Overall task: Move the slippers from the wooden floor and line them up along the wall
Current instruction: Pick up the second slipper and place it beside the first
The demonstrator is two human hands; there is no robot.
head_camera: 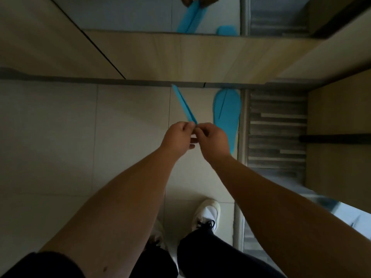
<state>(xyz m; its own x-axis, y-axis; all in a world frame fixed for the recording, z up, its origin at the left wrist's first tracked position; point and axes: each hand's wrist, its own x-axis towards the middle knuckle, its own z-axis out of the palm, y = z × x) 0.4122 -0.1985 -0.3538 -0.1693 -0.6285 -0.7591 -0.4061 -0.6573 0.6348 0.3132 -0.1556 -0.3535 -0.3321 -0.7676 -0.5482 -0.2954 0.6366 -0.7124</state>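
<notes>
Both hands, left hand and right hand, are pinching one blue slipper; probably best lowering it flat beside the other slipper.

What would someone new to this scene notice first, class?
Two bare hands meet at the centre, the left hand and right hand together pinching a thin blue slipper seen edge-on, its far tip near the wall base. A second blue slipper lies flat on the pale tiles just right of them, beside the striped wooden floor.
</notes>
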